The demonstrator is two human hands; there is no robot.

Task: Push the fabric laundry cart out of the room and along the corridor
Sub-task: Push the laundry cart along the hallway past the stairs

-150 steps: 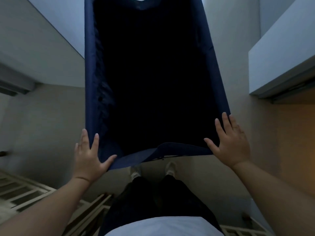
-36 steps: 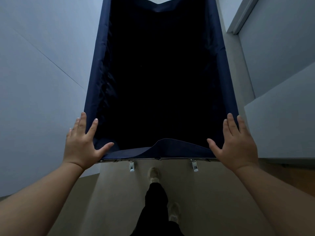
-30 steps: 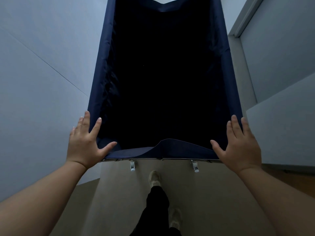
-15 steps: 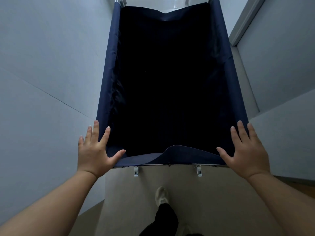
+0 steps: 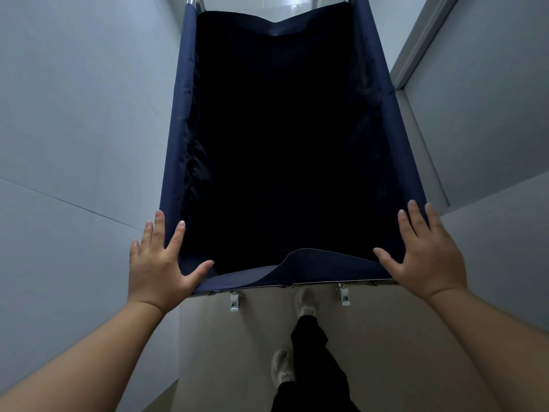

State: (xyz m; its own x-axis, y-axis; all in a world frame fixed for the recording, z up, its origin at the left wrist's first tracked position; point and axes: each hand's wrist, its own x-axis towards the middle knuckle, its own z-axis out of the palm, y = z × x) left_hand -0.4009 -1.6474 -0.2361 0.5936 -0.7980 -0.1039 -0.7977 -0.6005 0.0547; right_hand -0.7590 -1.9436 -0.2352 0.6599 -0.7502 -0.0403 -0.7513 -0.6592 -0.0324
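A single head-worn wide-angle view looks forward and steeply down, close above the cart (image 5: pixel 173 150).

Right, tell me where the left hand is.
Head view, lower left: the left hand presses open on the cart at its near-left corner, beside the left wall.

Floor (image 5: pixel 386 352) is plain beige, a narrow strip between grey walls (image 5: pixel 74 144). The navy fabric laundry cart (image 5: pixel 175 162) stands on it, with two metal caster brackets (image 5: pixel 234 301) poking out under its near edge. Also on the floor: one light shoe (image 5: pixel 306 301) right by the cart, and a second shoe (image 5: pixel 282 370) further back.
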